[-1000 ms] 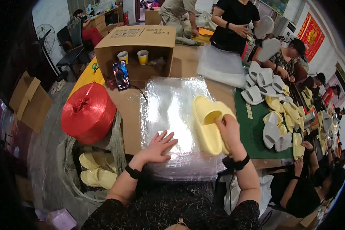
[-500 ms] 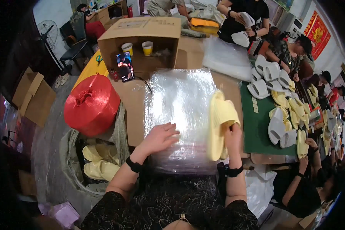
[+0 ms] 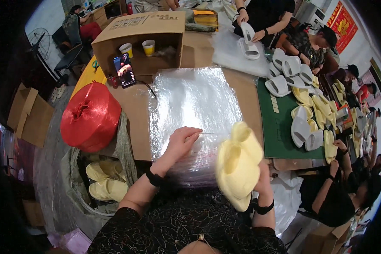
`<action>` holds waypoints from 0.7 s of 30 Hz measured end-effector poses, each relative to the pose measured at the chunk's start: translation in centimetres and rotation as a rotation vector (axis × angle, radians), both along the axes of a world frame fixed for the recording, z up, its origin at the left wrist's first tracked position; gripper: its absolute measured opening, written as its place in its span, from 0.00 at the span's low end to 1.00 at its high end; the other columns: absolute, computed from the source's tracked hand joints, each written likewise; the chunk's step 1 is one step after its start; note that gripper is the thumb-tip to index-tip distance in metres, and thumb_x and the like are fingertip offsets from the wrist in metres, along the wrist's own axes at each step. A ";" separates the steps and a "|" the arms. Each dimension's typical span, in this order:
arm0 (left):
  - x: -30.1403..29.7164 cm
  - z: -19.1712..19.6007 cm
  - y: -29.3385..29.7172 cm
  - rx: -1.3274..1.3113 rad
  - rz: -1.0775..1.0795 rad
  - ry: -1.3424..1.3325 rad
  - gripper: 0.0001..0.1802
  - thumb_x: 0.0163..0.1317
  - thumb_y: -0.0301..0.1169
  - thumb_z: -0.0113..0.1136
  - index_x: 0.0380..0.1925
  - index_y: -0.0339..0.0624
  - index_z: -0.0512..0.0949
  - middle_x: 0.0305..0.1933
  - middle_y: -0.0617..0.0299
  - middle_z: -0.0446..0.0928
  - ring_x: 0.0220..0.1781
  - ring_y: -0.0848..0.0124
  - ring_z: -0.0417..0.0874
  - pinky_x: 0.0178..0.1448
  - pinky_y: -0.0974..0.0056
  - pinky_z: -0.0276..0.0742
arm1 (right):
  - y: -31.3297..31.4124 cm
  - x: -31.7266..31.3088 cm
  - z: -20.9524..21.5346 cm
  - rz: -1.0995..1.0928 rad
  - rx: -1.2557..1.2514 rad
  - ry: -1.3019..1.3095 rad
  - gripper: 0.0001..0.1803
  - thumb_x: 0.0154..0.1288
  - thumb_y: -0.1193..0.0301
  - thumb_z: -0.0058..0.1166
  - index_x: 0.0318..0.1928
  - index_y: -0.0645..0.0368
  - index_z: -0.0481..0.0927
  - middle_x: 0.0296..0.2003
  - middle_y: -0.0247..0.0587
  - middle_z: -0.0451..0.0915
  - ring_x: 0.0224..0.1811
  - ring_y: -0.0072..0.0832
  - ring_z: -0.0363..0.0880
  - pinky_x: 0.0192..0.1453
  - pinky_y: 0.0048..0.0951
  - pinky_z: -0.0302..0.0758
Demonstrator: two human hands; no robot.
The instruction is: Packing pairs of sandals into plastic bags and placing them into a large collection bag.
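Observation:
A pair of pale yellow slippers (image 3: 240, 167) is in my right hand (image 3: 264, 180), tilted with the soles partly turned away; most of the gripping fingers are hidden behind them. My left hand (image 3: 183, 143) rests over a stack of clear plastic bags (image 3: 190, 97) on the table in front of me. Its fingers are pressed together at the edge of the top bag, where a thin line of film stretches from the fingertips toward the slippers. The slippers hang over the right side of the stack.
A red twine roll (image 3: 91, 116) stands at left above a woven sack (image 3: 129, 146) holding yellow slippers (image 3: 109, 189). Behind are an open carton (image 3: 139, 29) and a phone (image 3: 124, 70). Grey and yellow slides lie on a green mat (image 3: 277, 139) at right, near co-workers.
My right hand has turned the slippers and brought them lower and nearer to me. My left fingers have closed at the top bag's edge. The whole view has shifted slightly.

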State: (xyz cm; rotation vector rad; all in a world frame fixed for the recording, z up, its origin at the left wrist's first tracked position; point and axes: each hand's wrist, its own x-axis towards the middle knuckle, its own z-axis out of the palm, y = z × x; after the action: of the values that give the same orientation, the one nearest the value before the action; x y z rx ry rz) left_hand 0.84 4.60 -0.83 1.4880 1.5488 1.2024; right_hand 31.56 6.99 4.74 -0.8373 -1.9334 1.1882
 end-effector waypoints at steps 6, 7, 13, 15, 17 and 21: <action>0.8 0.5 1.5 -0.149 0.034 0.088 0.17 0.71 0.41 0.49 0.51 0.53 0.83 0.46 0.57 0.84 0.53 0.57 0.79 0.63 0.57 0.70 | 0.0 -1.3 0.0 0.204 -0.007 -0.476 0.18 0.58 0.71 0.58 0.50 0.62 0.78 0.45 0.55 0.79 0.47 0.52 0.79 0.49 0.41 0.77; 0.8 1.4 1.6 -0.155 -0.011 0.022 0.18 0.71 0.39 0.48 0.53 0.51 0.82 0.46 0.52 0.83 0.46 0.56 0.82 0.56 0.56 0.75 | 0.2 -1.4 -0.3 0.165 0.137 -0.534 0.15 0.59 0.68 0.58 0.45 0.63 0.78 0.40 0.55 0.78 0.42 0.53 0.79 0.44 0.44 0.77; 1.4 3.2 -0.1 0.027 -0.127 0.272 0.19 0.71 0.37 0.48 0.57 0.48 0.79 0.61 0.47 0.75 0.61 0.52 0.75 0.65 0.54 0.69 | 0.3 -2.3 -0.9 0.043 0.317 -0.642 0.15 0.61 0.64 0.60 0.34 0.65 0.75 0.34 0.54 0.76 0.34 0.52 0.78 0.37 0.48 0.75; 2.0 3.9 -1.0 0.138 -0.133 0.606 0.20 0.71 0.38 0.48 0.59 0.52 0.78 0.73 0.51 0.63 0.74 0.46 0.61 0.75 0.49 0.58 | -0.1 -3.7 -0.7 0.044 0.384 -0.656 0.15 0.63 0.63 0.59 0.34 0.63 0.75 0.33 0.53 0.75 0.34 0.50 0.78 0.37 0.47 0.76; 2.3 4.2 -1.1 0.203 -0.145 0.626 0.20 0.71 0.38 0.48 0.59 0.52 0.78 0.73 0.52 0.63 0.74 0.47 0.62 0.75 0.50 0.59 | -0.7 -5.0 -0.5 0.098 0.419 -0.665 0.15 0.64 0.62 0.58 0.34 0.63 0.75 0.33 0.52 0.75 0.34 0.50 0.78 0.37 0.47 0.76; 1.6 4.3 -0.6 0.126 -0.092 0.450 0.20 0.71 0.36 0.47 0.60 0.50 0.77 0.73 0.50 0.64 0.72 0.47 0.64 0.74 0.52 0.61 | -1.0 -5.6 0.5 0.257 0.433 -0.690 0.15 0.65 0.61 0.57 0.36 0.63 0.75 0.33 0.52 0.76 0.35 0.49 0.79 0.38 0.46 0.77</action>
State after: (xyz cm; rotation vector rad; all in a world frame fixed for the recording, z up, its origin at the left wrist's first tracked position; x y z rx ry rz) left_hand 2.44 3.95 3.51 1.9928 1.6866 0.9685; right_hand 25.93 5.96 5.24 -0.8386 -2.7949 0.5880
